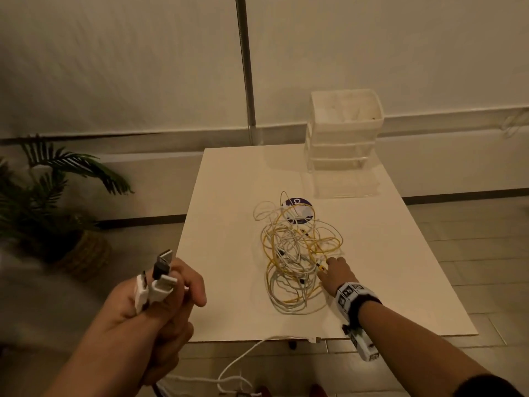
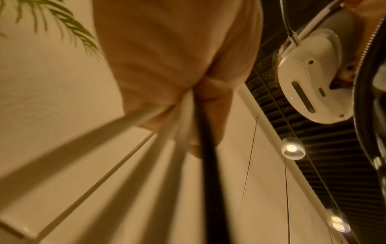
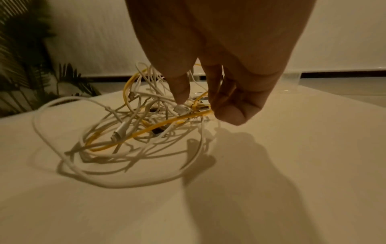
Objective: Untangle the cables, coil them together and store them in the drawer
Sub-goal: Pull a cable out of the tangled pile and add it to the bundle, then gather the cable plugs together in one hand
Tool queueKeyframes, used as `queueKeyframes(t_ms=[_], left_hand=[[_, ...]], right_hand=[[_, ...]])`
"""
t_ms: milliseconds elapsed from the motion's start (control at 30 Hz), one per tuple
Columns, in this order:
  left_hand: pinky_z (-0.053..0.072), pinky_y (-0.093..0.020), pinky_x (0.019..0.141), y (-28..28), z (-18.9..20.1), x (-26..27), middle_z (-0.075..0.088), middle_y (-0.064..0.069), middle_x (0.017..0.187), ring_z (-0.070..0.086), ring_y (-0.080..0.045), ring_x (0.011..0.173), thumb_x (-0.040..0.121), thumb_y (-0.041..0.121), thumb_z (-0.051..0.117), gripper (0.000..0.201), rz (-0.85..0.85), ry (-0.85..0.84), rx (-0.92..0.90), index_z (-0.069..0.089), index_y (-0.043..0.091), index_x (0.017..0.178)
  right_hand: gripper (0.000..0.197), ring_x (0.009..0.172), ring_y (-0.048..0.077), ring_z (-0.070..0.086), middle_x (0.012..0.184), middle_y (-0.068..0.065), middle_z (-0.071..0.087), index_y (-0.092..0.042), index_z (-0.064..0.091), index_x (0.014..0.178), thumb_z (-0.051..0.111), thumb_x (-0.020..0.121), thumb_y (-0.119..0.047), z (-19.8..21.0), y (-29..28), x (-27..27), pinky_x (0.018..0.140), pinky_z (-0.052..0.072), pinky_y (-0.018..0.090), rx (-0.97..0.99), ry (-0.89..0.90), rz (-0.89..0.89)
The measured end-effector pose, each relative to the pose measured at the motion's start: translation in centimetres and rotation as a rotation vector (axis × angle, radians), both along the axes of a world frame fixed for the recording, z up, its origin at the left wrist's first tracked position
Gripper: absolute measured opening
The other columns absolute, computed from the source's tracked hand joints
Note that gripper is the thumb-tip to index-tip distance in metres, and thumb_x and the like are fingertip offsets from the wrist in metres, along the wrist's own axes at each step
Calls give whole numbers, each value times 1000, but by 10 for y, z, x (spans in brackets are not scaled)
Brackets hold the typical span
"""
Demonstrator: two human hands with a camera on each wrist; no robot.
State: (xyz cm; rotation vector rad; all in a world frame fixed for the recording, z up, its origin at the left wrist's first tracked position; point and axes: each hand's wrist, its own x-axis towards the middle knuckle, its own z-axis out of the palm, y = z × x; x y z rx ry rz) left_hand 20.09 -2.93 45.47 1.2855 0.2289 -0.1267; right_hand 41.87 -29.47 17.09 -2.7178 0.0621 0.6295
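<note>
So the cable pile (image 1: 297, 253) sprawls mid-table (image 1: 223, 196), long axis running away from the person. Left hand (image 1: 160, 305) is fisted around 4 plugs (image 1: 160, 279) pointing up. Right hand (image 1: 335, 275) reaches into the pile, fingers (image 3: 181, 92) loosely parted, touching a white plug (image 3: 180, 108).

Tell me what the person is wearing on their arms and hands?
The right wrist wears a black band with white blocks carrying black square markings, and a small white camera piece hangs below it. A dark sleeve starts near the right elbow. The left hand and right hand are bare, with no gloves.
</note>
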Motion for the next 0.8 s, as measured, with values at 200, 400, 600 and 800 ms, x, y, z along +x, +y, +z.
queueKeyframes(t_ms=[200,400,600,800], left_hand=[[23,-14,43,-13,-11,12,20,-3,56,16,-11,42,65,57,78,54,-40,-22,98,63,7,79],[13,-26,44,-35,-26,44,16,-13,59,9,-23,49,92,28,60,19,-30,-122,224,77,19,96],[10,-26,45,-55,-25,87,15,-8,58,8,-20,50,85,30,57,26,37,-188,147,76,18,99],[12,-20,42,-57,-9,126,12,-4,61,7,-18,50,94,24,53,25,25,-265,54,75,13,100]], right_hand=[[28,107,32,53,120,12,50,-12,58,111,47,95,-32,2,1,5,86,49,41,-90,-78,44],[17,69,18,60,93,7,63,-8,70,93,66,87,-23,88,-21,1,68,38,24,353,-543,0],[10,96,30,68,98,12,71,-6,63,80,58,89,-8,194,-21,20,85,57,46,1115,-452,-344],[20,65,31,60,68,11,61,-9,50,87,39,101,-17,281,-3,16,66,53,43,1557,-284,-297]])
